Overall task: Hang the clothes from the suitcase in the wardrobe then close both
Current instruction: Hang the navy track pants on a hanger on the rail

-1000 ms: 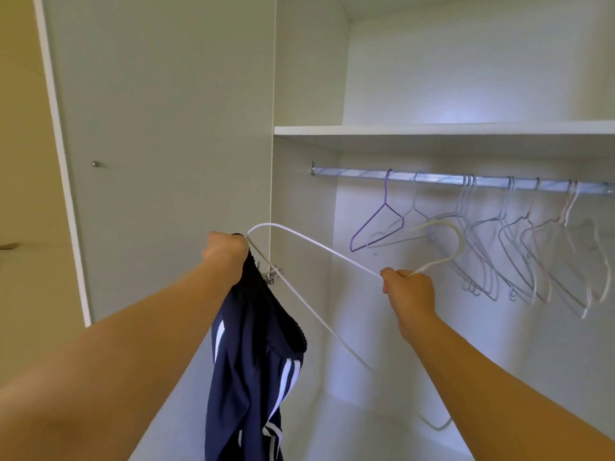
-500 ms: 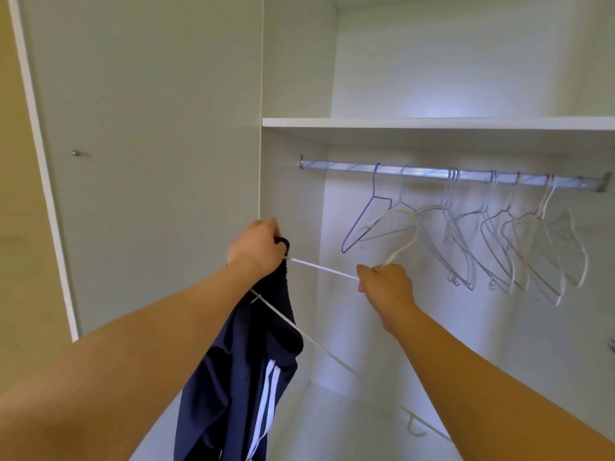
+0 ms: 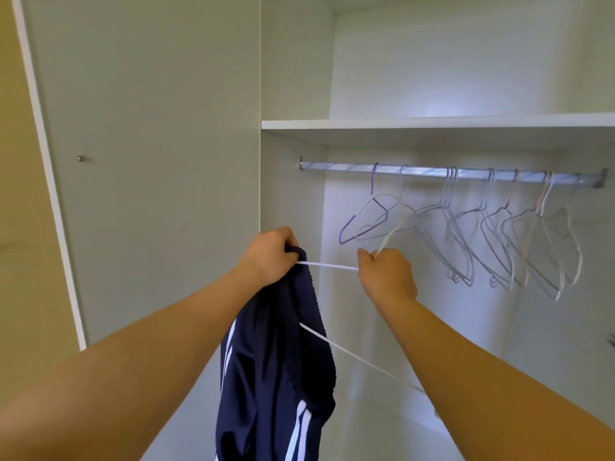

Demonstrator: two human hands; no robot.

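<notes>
Wardrobe with apparently bare wire hangers

Navy shorts soft cloth; rail shiny metal; wardrobe matt, smooth.

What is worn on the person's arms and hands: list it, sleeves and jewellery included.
Nothing worn shows. Both forearms are bare to the frame's edge: no sleeves, no watch. The left hand and right hand have no gloves or visible rings.
</notes>
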